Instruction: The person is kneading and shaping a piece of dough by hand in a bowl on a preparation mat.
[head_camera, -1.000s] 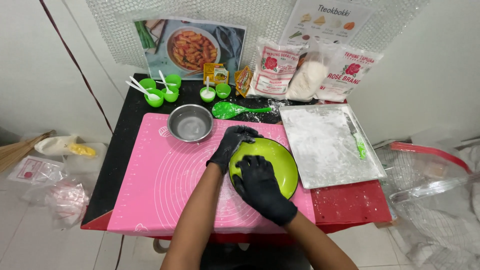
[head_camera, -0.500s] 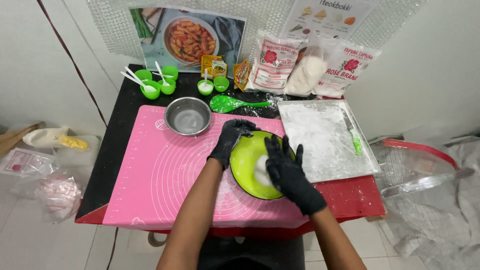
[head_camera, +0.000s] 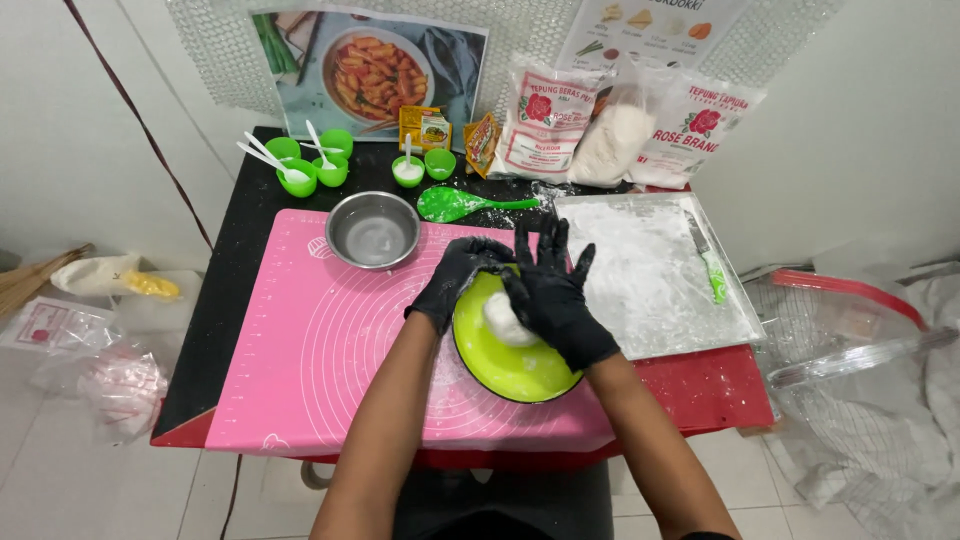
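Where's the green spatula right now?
Head view, back centre: the green spatula lies on the black table, between the steel bowl and the floured tray.

Your one head view, worn high, looking steeply down over your forearms, facing the back wall, pink mat (head_camera: 330, 350) central, close enough for table (head_camera: 225, 290) edges and floor around.

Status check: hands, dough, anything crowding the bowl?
Left hand grips green bowl rim. Right hand presses white dough inside. Steel bowl close by, apart.
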